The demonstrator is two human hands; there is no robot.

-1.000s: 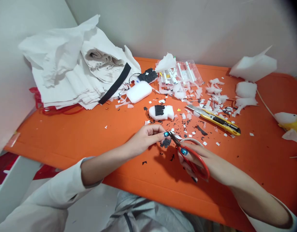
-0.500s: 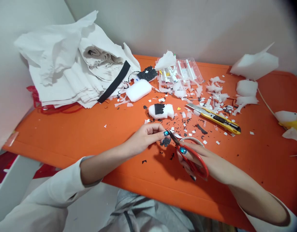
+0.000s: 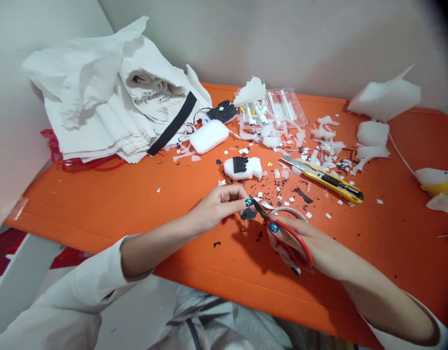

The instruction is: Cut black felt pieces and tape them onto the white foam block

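My left hand (image 3: 220, 206) pinches a small black paper piece (image 3: 249, 214) just above the orange table (image 3: 118, 204). My right hand (image 3: 304, 240) grips red-handled scissors (image 3: 282, 231), fingers through the loops, blades pointing up-left into the black piece. Both hands meet near the table's front middle. Small black and white scraps (image 3: 278, 192) lie scattered just beyond them. A white foam shape with a black patch (image 3: 243, 167) rests a little farther back.
A yellow utility knife (image 3: 324, 179) lies right of centre. A pile of white paper with a black strip (image 3: 111, 97) fills the back left. A clear box of markers (image 3: 271, 109), a white foam block (image 3: 209, 137), foam chunks (image 3: 371, 133) and a yellow-white object (image 3: 440, 184) lie behind and right.
The scissors and my right hand have shifted slightly left against the black piece; my left hand holds it almost still. Everything on the table is unchanged.
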